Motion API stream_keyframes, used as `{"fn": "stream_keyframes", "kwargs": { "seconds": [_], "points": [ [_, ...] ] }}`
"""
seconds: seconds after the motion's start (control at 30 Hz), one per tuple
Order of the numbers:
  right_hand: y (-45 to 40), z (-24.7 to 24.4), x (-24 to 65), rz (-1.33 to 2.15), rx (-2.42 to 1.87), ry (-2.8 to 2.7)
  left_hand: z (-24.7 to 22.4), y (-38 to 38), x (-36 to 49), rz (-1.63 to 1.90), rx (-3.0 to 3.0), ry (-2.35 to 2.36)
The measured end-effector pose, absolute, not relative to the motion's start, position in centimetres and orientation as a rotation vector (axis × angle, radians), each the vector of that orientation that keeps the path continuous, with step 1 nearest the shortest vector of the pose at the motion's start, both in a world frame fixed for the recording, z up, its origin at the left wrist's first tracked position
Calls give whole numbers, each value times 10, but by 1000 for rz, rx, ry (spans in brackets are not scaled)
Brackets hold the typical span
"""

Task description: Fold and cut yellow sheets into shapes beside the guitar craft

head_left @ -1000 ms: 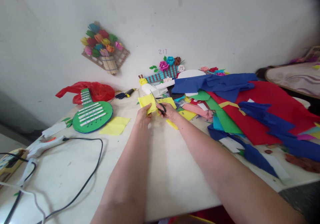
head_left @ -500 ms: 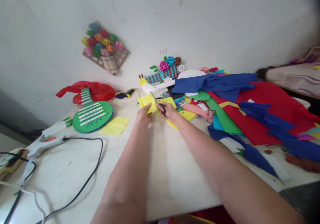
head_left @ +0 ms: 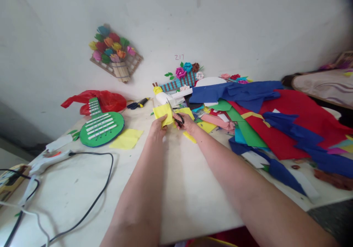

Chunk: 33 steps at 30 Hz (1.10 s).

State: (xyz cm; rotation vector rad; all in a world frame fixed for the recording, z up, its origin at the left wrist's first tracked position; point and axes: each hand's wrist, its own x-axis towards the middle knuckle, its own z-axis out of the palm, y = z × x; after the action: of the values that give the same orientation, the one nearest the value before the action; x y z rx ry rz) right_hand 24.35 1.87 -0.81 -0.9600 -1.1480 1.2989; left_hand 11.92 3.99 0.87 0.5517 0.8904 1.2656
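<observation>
My left hand [head_left: 159, 125] pinches a folded piece of yellow paper [head_left: 163, 114] above the middle of the table. In my right hand [head_left: 187, 122] is a pair of scissors [head_left: 179, 119] with dark handles, its blades pointing up and away along the right edge of that paper. Whether the blades touch the paper I cannot tell. More yellow paper [head_left: 207, 126] lies just behind and beside my right hand. A separate yellow sheet [head_left: 127, 138] rests on the table to the left.
A green guitar-shaped craft [head_left: 102, 129], a glue gun [head_left: 52, 161] with a looping black cable [head_left: 95, 206], and yellow-black pliers [head_left: 138, 103] are on the left. Red sheet [head_left: 292, 129], blue paper [head_left: 234, 92] and green pieces [head_left: 248, 127] pile up at right. Paper flowers [head_left: 111, 45] hang on the wall.
The scissors have opened slightly and their handles have spread in my right hand. My left hand and the yellow paper have stayed nearly in place.
</observation>
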Motion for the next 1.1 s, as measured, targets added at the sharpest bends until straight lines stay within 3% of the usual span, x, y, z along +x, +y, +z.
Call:
{"fn": "stream_keyframes", "kwargs": {
  "seconds": [0.77,1.1],
  "points": [
    [28,-17,242,1163,-950,-1189,6,43,118,1261,547,901],
    [20,-9,243,1262,-963,-1153,8,41,117,1230,564,893]
  ]
}}
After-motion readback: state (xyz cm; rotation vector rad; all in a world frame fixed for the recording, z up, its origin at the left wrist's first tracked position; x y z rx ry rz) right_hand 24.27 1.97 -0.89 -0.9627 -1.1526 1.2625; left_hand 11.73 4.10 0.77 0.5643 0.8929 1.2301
